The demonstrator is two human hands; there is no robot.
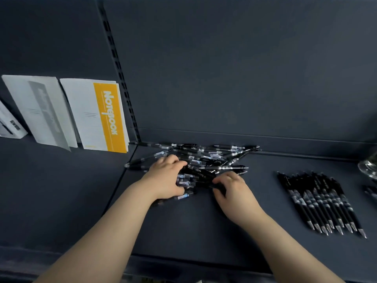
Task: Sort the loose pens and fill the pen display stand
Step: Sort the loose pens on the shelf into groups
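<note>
A messy pile of loose clear-barrelled pens (206, 158) lies on the dark shelf near its back wall. My left hand (167, 178) lies on the pile's left side, fingers curled round a bunch of these pens. My right hand (232, 190) sits at the pile's front right, fingers and thumb pinching a black pen. To the right, a neat row of black pens (320, 201) lies side by side, silver tips toward me.
Notebooks lean against the back wall at left, one with an orange band (106, 117), one grey (42, 111). A clear glass object (369, 166) shows at the right edge. The shelf's front edge (183, 260) runs below my forearms.
</note>
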